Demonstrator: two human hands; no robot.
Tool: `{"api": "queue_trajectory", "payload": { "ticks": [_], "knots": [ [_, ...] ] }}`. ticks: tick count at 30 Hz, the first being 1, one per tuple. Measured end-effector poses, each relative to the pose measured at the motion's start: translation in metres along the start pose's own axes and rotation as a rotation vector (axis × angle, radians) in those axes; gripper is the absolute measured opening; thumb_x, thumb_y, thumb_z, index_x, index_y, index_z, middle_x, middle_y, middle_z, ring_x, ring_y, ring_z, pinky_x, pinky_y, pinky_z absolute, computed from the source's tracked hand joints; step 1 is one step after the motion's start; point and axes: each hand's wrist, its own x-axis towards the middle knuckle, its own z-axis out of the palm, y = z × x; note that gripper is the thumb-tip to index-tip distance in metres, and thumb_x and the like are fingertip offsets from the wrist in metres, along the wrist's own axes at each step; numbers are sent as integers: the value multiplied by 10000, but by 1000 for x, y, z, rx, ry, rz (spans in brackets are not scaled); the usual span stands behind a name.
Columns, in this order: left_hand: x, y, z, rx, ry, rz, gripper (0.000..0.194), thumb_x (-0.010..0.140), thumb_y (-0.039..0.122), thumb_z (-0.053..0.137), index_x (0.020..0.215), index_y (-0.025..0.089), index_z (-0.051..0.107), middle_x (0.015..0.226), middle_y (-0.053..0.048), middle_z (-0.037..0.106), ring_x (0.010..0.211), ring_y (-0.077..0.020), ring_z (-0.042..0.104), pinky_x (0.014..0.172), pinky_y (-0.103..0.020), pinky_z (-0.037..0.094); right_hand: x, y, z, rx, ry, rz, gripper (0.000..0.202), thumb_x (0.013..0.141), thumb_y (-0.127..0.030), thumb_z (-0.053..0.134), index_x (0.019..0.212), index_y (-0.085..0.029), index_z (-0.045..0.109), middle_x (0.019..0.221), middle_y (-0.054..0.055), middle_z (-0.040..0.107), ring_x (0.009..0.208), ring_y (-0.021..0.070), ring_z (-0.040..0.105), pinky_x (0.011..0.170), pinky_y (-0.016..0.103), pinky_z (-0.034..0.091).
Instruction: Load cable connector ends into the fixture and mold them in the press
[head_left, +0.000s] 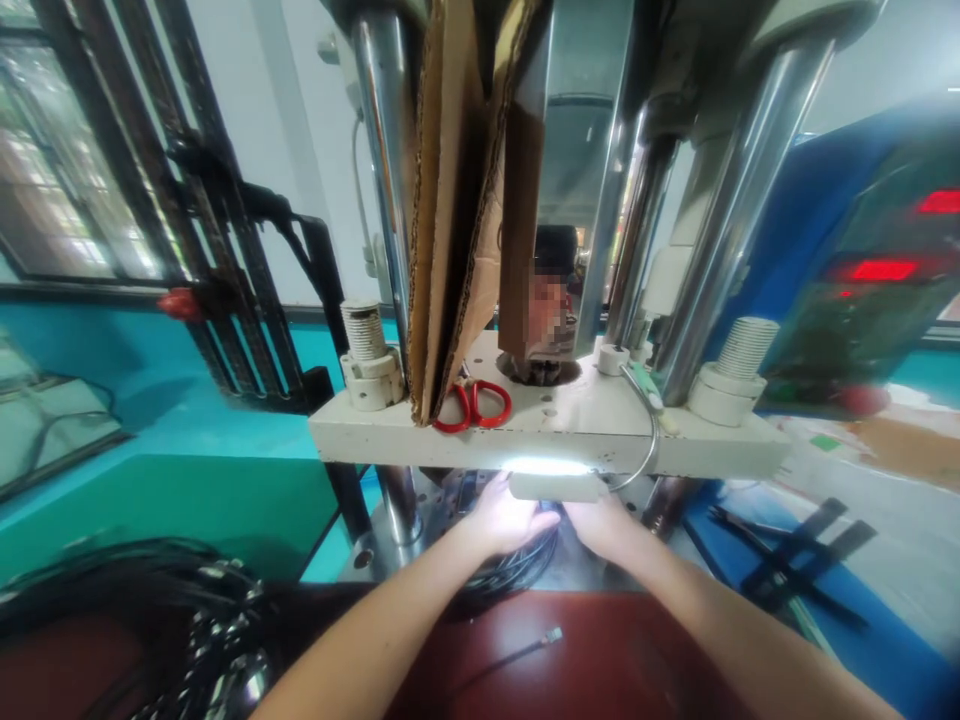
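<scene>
My left hand [508,518] reaches under the front edge of the cream-painted press plate [555,445], its thumb pointing right. Just below it lies a coil of black cable [517,568]; I cannot tell whether the hand grips it. My right hand [598,518] is close beside it, the wrist coming in from the right. A small lit lamp [555,487] hangs at the plate's edge and covers most of the fingers of both hands. Whatever is between the hands is hidden. Under the plate is a metal base [411,545] with holes.
Red-handled scissors [472,405] and folded cardboard [439,220] are on the plate, between chrome columns [757,210]. A loose cable end [551,636] lies on the dark red surface [600,670]. Black cables [202,620] pile at left. Red displays [881,270] glow at right. Someone is behind the press.
</scene>
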Motion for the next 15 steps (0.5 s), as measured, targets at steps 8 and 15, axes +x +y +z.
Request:
{"api": "queue_trajectory", "payload": {
  "ticks": [8,15],
  "knots": [
    [10,-8,6,-73,-24,-6,446,821,524,366,1169,292,520,1201,-2,558,1110,-212,488,956,-354,366,4,15,22,26,-16,52,295,720,-59,453,890,-173,666,946,122,669,939,263,588,877,376,417],
    [14,-8,-3,-79,-47,-48,469,803,524,405,1176,261,510,1203,-29,551,1110,-210,488,959,-348,360,12,38,15,31,-32,179,264,764,19,464,877,-144,638,864,61,663,822,167,610,793,332,479]
  ]
}}
